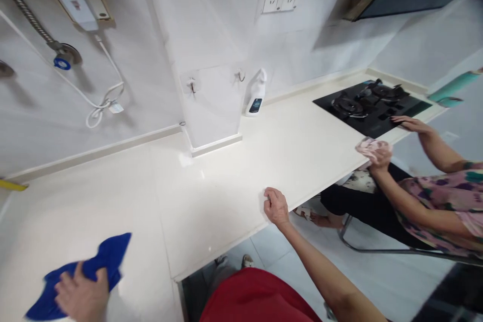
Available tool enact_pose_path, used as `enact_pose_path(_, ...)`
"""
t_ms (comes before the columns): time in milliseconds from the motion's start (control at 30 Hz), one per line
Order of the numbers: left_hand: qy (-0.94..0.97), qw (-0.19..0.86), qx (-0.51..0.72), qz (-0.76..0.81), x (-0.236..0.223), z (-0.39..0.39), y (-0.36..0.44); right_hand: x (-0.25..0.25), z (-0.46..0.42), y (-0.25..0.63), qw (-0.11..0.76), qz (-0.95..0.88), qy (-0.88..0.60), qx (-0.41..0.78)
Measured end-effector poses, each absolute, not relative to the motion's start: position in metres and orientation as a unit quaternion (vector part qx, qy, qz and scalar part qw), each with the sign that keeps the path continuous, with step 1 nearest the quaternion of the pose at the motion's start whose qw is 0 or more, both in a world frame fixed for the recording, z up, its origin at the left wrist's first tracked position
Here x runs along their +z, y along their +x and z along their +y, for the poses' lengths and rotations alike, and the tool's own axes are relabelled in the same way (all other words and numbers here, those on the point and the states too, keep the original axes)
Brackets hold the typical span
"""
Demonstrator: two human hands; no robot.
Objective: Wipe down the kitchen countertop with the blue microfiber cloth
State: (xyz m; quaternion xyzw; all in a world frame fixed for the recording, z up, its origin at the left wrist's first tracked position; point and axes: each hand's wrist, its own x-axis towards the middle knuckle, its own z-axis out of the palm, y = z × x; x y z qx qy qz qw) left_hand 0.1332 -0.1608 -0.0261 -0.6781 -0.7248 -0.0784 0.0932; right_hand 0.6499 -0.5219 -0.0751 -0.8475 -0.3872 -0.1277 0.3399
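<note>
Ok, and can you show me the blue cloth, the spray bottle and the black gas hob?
blue cloth (109, 256): head view, on the cloth's upper fold.
spray bottle (257, 91): head view, on the white body above the label.
black gas hob (411, 109): head view, on the glass top.

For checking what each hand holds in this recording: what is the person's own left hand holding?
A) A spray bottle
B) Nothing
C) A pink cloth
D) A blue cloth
D. The left hand is gripping a bunched blue cloth over the white countertop.
</note>
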Motion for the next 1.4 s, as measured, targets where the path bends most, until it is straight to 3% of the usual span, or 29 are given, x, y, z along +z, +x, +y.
enact_pose_path(167, -0.797, -0.023, -0.126, -0.59, -0.016, -0.245, 0.211, -0.078, -0.523, 0.65, 0.344, -0.383, -0.848, -0.129)
enact_pose_path(400, -0.897, -0.036, -0.127, -0.422, -0.024, -0.334, 0.316, -0.07, -0.521, 0.645, 0.354, -0.362, -0.855, -0.113)
enact_pose_path(733, -0.957, -0.103, -0.124, -0.243, -0.028, -0.382, 0.439, -0.063, -0.517, 0.647, 0.333, -0.348, -0.87, -0.106)
enact_pose_path(900, -0.956, -0.138, -0.127, -0.228, -0.029, -0.396, 0.49, -0.062, -0.516, 0.649, 0.327, -0.354, -0.87, -0.1)
enact_pose_path(1100, -0.966, -0.158, -0.113, -0.171, -0.026, -0.383, 0.491, -0.059, -0.515, 0.651, 0.326, -0.368, -0.865, -0.098)
enact_pose_path(1400, -0.981, -0.128, -0.107, -0.1, -0.033, -0.338, 0.403, -0.058, -0.513, 0.653, 0.364, -0.357, -0.855, -0.092)
